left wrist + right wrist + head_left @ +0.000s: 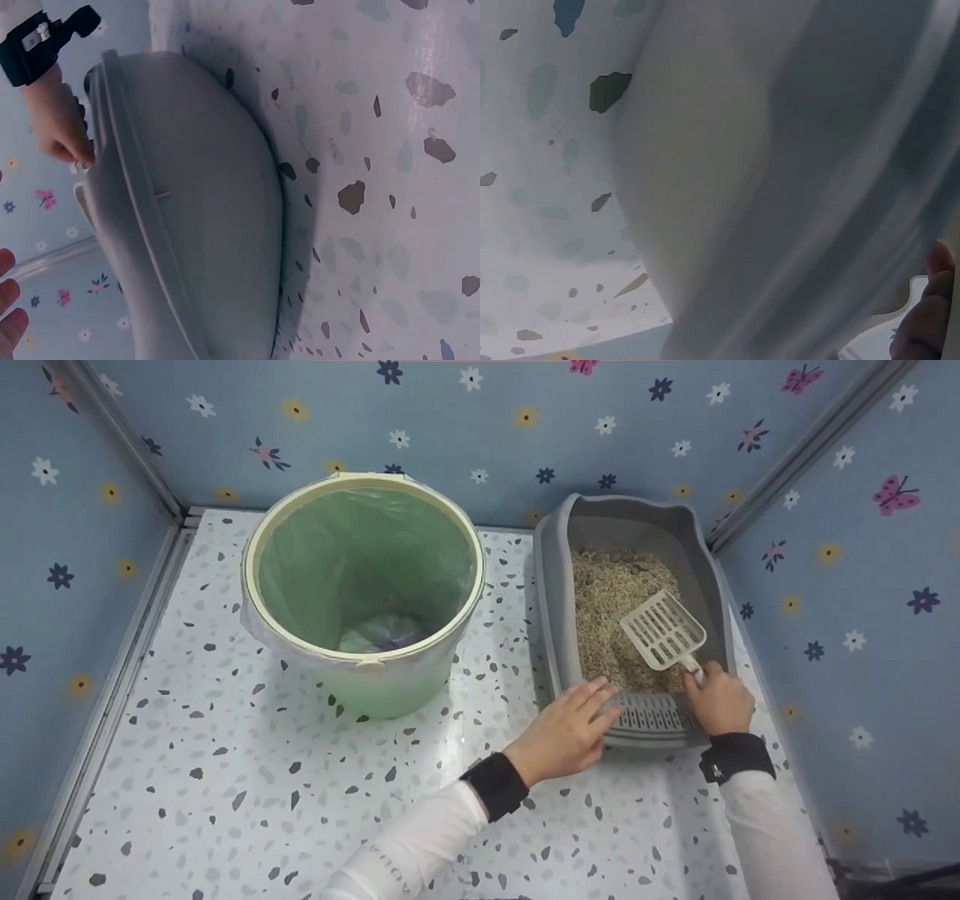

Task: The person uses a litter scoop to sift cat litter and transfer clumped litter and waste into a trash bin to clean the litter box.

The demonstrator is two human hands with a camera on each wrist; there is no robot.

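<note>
My right hand (721, 701) grips the handle of a pale slotted litter scoop (664, 630), at the front right of a grey litter box (551, 585). The scoop's head hangs over the tan granular litter (619, 592). Close to the box's front left corner is my left hand (566, 731), its fingers loosely extended and holding nothing. Whether those fingertips touch the rim, I cannot tell. The left wrist view shows the box's outer side (195, 172) and a few left fingertips (11, 315). In the right wrist view the box wall (780, 165) fills most of the frame, with fingers (926, 322) at the right edge.
A green bin (375, 690) with a cream rim and a clear liner stands left of the box, some crumpled material at its bottom. Flowered blue walls (480, 435) enclose the speckled floor (300, 825) at the back and both sides.
</note>
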